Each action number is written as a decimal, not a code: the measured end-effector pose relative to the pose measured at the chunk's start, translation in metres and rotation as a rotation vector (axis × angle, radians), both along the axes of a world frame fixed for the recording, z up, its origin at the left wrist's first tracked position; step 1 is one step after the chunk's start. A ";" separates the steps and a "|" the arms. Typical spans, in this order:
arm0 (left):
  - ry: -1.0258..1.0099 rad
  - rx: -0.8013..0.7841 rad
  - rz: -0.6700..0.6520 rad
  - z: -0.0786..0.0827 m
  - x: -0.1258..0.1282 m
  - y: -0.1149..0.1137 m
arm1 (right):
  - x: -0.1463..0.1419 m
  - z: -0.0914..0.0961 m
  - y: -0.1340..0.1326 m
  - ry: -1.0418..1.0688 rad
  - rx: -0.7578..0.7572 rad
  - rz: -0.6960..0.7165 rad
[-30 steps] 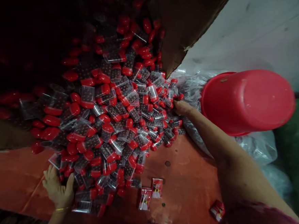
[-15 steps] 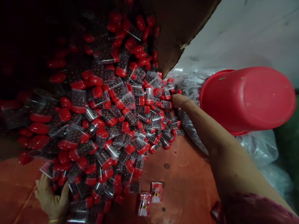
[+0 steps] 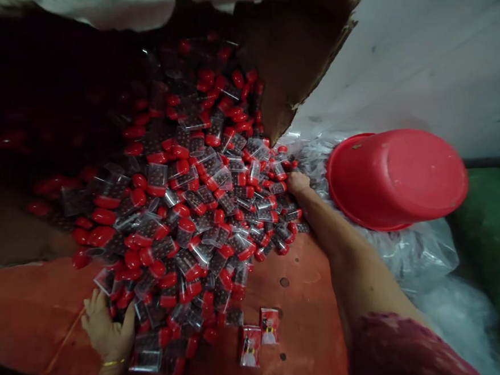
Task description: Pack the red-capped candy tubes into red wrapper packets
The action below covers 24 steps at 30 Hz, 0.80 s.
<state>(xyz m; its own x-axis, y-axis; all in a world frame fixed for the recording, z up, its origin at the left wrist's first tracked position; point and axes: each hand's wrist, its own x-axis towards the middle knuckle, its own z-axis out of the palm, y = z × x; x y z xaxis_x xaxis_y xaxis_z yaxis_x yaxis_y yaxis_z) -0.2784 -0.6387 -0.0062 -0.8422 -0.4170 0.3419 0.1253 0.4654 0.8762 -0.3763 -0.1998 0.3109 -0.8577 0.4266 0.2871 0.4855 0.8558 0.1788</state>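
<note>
A large heap of small clear plastic containers with red caps (image 3: pixel 199 202), dark with small pale dots showing inside, spills out of a cardboard box (image 3: pixel 284 65) onto an orange-red surface. At the heap's lower left edge, my left hand (image 3: pixel 108 329) rests with fingers and thumb spread against the nearest containers, gripping none of them. My right hand (image 3: pixel 297 183) reaches to the heap's right edge, touching the containers there. Its fingers are turned away and hidden, so what they hold cannot be made out.
Two small red packets (image 3: pixel 260 335) lie on the orange-red surface (image 3: pixel 300 298), which has several round holes. A red bucket (image 3: pixel 399 177) lies on its side over clear plastic bags (image 3: pixel 425 249) at the right. Behind stands a pale wall (image 3: pixel 429 55); something green (image 3: pixel 492 227) is far right.
The view has shifted, bringing the box's torn upper edge into sight. Both hands keep about the same places against the heap, and the containers look nearly unchanged.
</note>
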 end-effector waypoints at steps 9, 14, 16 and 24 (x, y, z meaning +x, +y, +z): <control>0.126 -0.073 0.069 -0.016 -0.004 0.001 | 0.106 -0.001 -0.031 0.320 -0.558 0.237; 0.086 -0.045 0.037 -0.008 -0.005 0.000 | 0.196 -0.056 -0.062 0.441 -0.852 0.320; 0.048 -0.051 0.014 -0.005 -0.003 0.001 | 0.230 -0.088 -0.076 0.431 -0.874 0.287; -0.016 -0.118 -0.022 -0.008 -0.004 0.005 | 0.309 -0.201 -0.143 0.009 -0.172 -0.020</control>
<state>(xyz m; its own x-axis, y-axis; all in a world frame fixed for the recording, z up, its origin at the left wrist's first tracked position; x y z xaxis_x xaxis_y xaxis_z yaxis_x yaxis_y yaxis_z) -0.2820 -0.6335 -0.0141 -0.8567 -0.3558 0.3735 0.1230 0.5623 0.8177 -0.0676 -0.3431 0.1100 -0.8459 0.4874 0.2164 0.5040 0.8633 0.0259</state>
